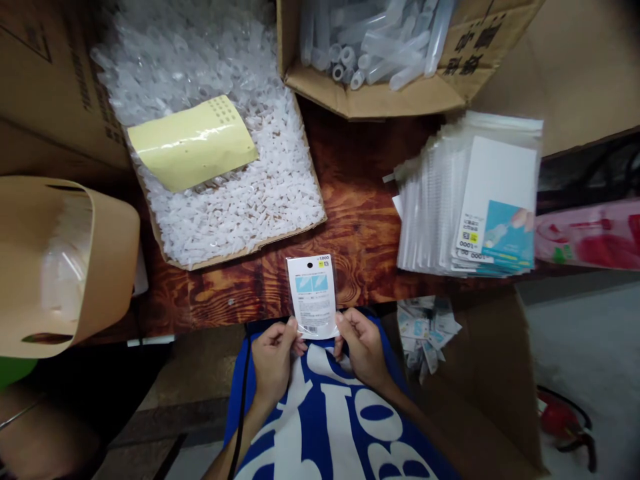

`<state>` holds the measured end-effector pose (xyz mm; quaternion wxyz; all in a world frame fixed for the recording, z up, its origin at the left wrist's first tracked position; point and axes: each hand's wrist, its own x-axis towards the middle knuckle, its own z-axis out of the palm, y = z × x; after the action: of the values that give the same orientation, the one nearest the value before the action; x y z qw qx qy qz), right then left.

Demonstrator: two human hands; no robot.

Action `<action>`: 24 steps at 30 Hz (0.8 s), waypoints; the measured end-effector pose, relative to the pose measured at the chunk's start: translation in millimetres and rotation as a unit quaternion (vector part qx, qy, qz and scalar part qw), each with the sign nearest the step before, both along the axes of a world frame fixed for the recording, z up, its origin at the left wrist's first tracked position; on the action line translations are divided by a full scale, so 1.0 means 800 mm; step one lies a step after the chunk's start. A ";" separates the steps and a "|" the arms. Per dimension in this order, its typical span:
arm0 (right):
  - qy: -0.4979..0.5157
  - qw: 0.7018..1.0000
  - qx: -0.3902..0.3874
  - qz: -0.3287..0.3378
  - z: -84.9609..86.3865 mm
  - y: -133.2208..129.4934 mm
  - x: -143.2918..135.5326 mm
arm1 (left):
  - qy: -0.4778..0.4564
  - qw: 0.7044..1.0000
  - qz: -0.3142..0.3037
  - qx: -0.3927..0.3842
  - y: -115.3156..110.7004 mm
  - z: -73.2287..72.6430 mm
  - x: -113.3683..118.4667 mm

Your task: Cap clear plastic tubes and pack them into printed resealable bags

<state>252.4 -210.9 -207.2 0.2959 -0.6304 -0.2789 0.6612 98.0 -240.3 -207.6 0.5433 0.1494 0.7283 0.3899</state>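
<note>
Both hands pinch the lower corners of a clear plastic packet with a white printed card [315, 300] inside. My left hand [275, 353] has its thumb and fingers closed on the left corner, and my right hand [363, 343] does the same on the right. Two small blue pictures, lines of text and a barcode show on the card, which has a dark hole near its top. The packet is just above the table's near edge, in front of my blue shirt. Whatever lies behind the card is hidden.
A cardboard tray of small white plastic pieces [240, 213] carries a yellow sheet [195, 143]. Translucent tubes [370, 50] fill a carton behind. At right are stacked card packets [495, 200]; below them, a carton [480, 393] holds finished-looking packets [425, 333]. A beige basket [113, 260] stands left.
</note>
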 end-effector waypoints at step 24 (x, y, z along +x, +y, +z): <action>0.028 0.985 0.151 0.080 0.030 0.021 0.016 | -0.094 0.995 0.026 0.021 0.018 0.047 -0.025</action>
<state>264.9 -194.2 -182.8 0.3420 -0.5354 -0.4163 0.6504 78.3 -225.8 -169.9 0.5958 0.1048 0.6695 0.4311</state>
